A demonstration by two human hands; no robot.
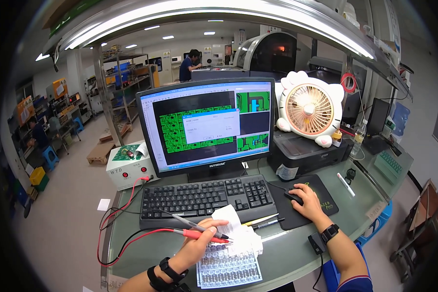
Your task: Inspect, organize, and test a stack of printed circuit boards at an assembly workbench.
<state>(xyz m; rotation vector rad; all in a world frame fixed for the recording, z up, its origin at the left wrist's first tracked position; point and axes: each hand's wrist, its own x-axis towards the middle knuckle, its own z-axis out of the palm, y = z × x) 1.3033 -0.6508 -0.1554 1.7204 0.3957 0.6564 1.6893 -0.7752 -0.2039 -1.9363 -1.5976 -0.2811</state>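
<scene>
My left hand [199, 243] is closed round a red test probe [193, 234] and a grey pen-shaped probe [187, 222]. Their tips meet over white papers [246, 241] and the top of a panel of small circuit boards [228, 268]. Thin red and black leads [131, 238] run from the probes to the left. On a black mouse pad [321, 187], my right hand [307, 202] grips a black computer mouse [293, 195]. Ahead, the monitor [204, 160] shows a green board layout with a pale dialog box over it.
A black keyboard [204, 197] lies before the monitor. Left of it stands a white tester box [126, 170]; a white fan [311, 109] sits on a black printer [301, 158]. Pens [267, 223] and a white marker [346, 185] lie on the table. Another person [187, 68] works far back.
</scene>
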